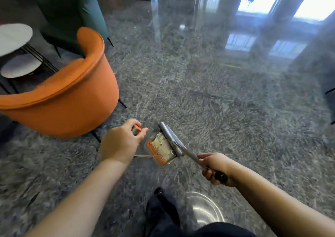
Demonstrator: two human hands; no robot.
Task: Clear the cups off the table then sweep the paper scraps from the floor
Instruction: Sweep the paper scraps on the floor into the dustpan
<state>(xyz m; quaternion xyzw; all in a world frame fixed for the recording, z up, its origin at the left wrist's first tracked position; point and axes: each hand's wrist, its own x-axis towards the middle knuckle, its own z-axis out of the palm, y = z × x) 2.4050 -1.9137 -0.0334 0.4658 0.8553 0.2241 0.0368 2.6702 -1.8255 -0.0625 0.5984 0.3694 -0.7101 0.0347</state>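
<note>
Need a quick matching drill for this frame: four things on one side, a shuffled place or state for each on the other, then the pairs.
Things:
1. left hand
2. right hand
3. paper scraps
4. orange chair

Place or state:
A. lying inside the dustpan
B. standing on the floor left of the dustpan
C. gripping the broom handle
D. pinching the dustpan handle

Pairs: 1-D, 2-C, 3-A, 4-B
</note>
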